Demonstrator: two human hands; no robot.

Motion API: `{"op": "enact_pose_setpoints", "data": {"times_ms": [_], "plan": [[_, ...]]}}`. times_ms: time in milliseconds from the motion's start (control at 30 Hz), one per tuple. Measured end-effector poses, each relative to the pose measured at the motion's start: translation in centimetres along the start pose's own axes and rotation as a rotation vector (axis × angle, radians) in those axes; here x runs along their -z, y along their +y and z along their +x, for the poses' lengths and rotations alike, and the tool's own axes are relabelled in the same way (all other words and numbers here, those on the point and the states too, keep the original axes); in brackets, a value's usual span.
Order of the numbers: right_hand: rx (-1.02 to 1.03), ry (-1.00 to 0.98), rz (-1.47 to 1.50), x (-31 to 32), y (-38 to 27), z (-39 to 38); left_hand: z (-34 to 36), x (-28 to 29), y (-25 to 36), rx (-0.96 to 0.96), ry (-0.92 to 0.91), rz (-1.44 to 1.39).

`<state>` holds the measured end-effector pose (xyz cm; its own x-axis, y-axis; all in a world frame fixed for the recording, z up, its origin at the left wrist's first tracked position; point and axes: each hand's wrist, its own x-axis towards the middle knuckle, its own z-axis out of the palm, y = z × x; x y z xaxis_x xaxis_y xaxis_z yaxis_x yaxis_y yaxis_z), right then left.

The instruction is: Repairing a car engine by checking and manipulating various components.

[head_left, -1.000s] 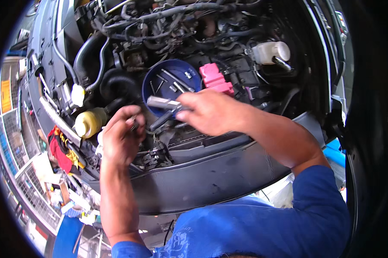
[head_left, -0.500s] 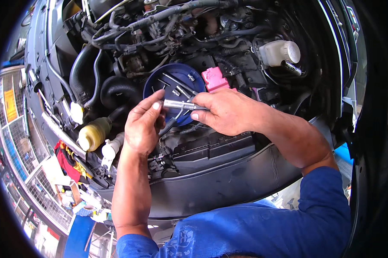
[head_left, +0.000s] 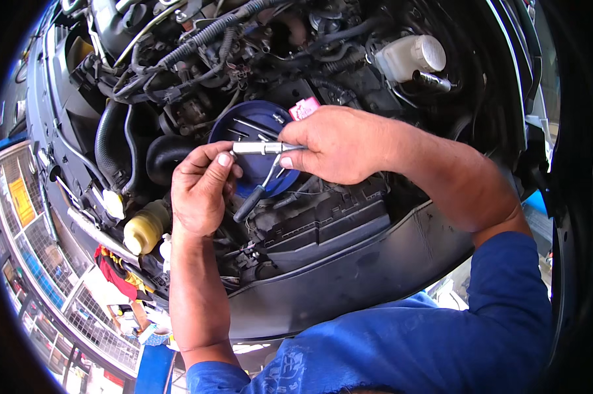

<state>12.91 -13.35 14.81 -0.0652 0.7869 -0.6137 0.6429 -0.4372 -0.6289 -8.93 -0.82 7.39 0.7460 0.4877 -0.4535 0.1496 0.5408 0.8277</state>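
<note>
My right hand is closed round the shank of a shiny long socket, held level above a round blue tray. My left hand pinches thumb and fingers at the socket's free end; whatever small thing is between them is hidden. Under the socket, a tool with a dark handle and metal shaft slants over the tray's near rim, its upper end covered by my right hand. More thin metal tools and a small socket lie in the tray.
Engine parts surround the tray. A pink block sits behind my right hand, and a white reservoir stands at the back right. Thick black hoses and a yellowish reservoir are at left. The black front panel runs between me and the engine.
The view has shifted and tilted a little. Both hands and the socket have moved slightly left and up in the picture, and more of the dark-handled tool shows beneath them.
</note>
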Motion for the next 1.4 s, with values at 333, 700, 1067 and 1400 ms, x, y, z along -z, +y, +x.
{"op": "enact_pose_setpoints", "data": {"times_ms": [333,700,1067,1400], "plan": [[0.015,-0.05,0.276,1.0,1.1,0.2,2.8,1.1,0.9,-0.004,-0.19,-0.057],[0.029,0.14,0.169,-0.5,0.6,1.2,5.5,1.1,1.7,0.119,-0.17,-0.227],[0.012,0.155,0.316,-2.1,0.8,1.4,6.0,1.6,2.6,0.132,-0.254,-0.145],[-0.273,0.312,0.854,-6.1,-1.1,8.7,12.7,0.0,-3.4,0.19,0.248,-0.493]]}}
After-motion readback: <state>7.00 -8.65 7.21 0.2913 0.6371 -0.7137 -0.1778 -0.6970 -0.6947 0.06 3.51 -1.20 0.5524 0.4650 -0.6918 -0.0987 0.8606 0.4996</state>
